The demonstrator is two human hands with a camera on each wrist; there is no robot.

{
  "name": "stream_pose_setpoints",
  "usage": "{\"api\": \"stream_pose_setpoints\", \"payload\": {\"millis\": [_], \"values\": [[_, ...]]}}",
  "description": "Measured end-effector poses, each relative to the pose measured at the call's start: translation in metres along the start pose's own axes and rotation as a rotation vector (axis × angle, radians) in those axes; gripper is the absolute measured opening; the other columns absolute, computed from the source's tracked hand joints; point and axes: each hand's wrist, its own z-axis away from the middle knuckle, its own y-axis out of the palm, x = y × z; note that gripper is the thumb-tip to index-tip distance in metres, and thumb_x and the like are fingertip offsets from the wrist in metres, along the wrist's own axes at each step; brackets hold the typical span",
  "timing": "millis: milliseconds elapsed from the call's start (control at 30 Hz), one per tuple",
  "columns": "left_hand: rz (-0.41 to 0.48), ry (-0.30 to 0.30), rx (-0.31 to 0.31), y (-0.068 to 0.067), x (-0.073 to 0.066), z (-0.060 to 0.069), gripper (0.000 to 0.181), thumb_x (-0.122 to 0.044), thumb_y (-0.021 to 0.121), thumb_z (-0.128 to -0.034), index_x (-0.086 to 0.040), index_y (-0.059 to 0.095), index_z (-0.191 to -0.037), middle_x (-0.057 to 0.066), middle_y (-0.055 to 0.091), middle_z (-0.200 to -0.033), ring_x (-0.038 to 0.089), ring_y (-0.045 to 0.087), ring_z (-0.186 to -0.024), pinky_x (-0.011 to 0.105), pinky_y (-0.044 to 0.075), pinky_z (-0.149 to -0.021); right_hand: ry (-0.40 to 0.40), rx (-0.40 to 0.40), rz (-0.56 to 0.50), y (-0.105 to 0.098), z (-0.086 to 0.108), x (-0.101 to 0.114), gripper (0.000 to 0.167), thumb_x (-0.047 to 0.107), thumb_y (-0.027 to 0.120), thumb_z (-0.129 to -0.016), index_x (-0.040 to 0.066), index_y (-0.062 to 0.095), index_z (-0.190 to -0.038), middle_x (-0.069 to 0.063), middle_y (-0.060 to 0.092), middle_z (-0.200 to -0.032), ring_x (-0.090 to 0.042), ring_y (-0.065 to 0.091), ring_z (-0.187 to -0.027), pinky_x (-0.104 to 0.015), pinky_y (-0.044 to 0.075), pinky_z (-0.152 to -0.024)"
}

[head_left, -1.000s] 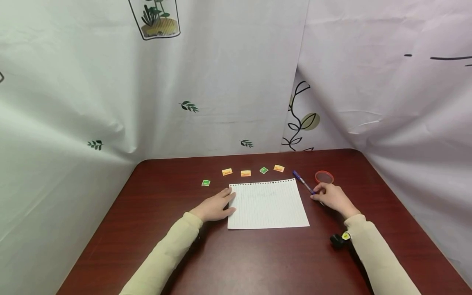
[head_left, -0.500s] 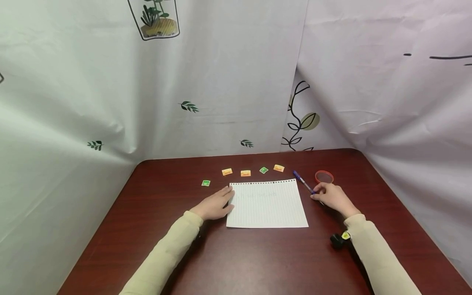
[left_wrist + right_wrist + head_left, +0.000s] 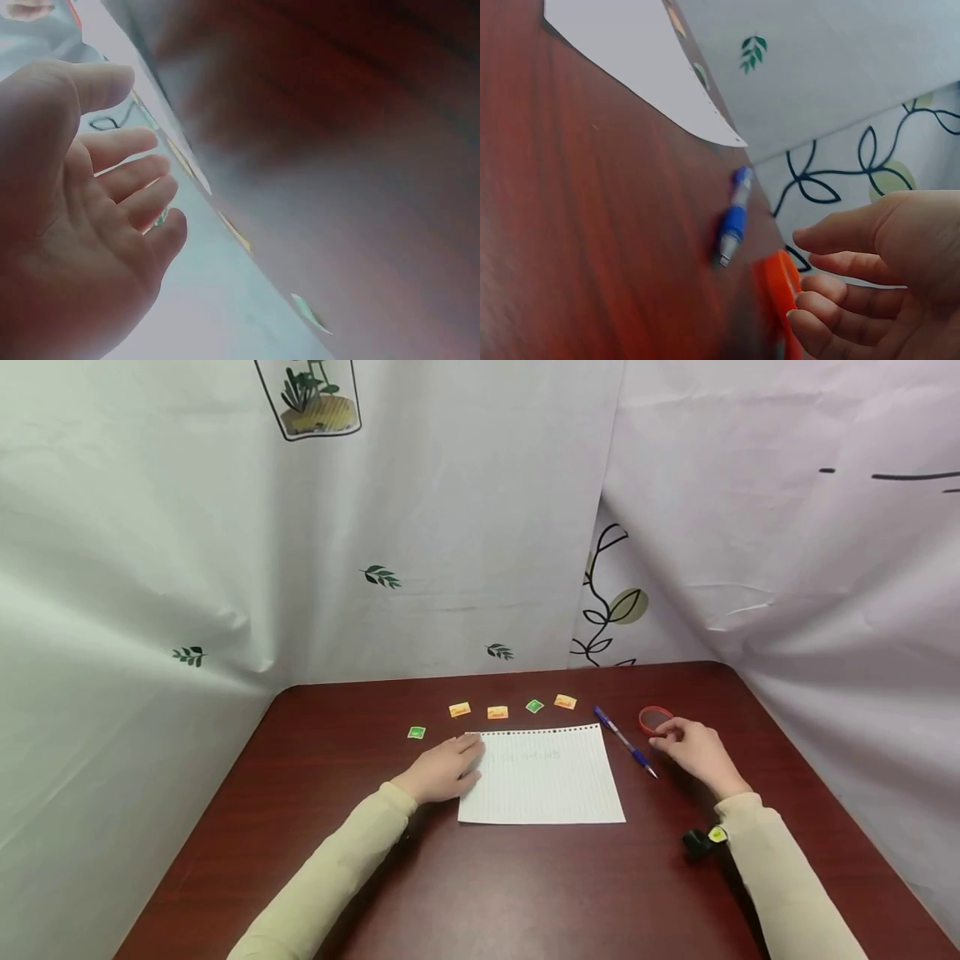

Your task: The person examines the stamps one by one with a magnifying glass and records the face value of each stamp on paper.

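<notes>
A sheet of lined paper with punched holes along its far edge lies on the table; faint writing shows near its top. My left hand rests on the paper's left edge, and its fingers look fairly straight in the left wrist view. To the right of the sheet is a blue pen, tip toward me. My right hand is at the near right side of a red ring, thumb and fingers loosely bent. In the right wrist view the fingertips come close to the ring; no grip on it shows.
Several small stickers lie beyond and left of the paper, among them a green sticker and an orange sticker. The dark red table ends at a white patterned curtain. A black device sits at the right wrist.
My right hand has let go of the pen's near end and moved right to the red ring. The paper has shifted slightly, and my left hand has slid a little further onto it.
</notes>
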Motion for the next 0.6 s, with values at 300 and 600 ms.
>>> {"api": "stream_pose_setpoints", "payload": {"millis": [300, 600], "values": [[-0.068, 0.061, -0.022, -0.029, -0.021, -0.041, 0.052, -0.026, 0.057, -0.1037, -0.005, 0.047, -0.151, 0.011, 0.041, -0.157, 0.023, 0.036, -0.146, 0.037, 0.027, -0.120, 0.017, -0.030, 0.037, -0.013, 0.002, -0.010, 0.029, 0.020, 0.074, -0.091, -0.005, 0.068, -0.105, -0.007, 0.063, -0.080, -0.020, 0.054, -0.071, -0.034, 0.042, -0.066], [-0.056, 0.080, 0.061, -0.046, -0.041, -0.094, 0.051, -0.026, 0.051, -0.1064, -0.008, 0.043, -0.153, 0.007, 0.036, -0.160, 0.020, 0.028, -0.150, 0.032, 0.020, -0.121, 0.057, 0.000, 0.043, -0.016, 0.000, -0.021, 0.033, 0.021, 0.072, -0.093, -0.007, 0.067, -0.109, -0.002, 0.062, -0.073, -0.016, 0.056, -0.065, -0.034, 0.042, -0.067]]}}
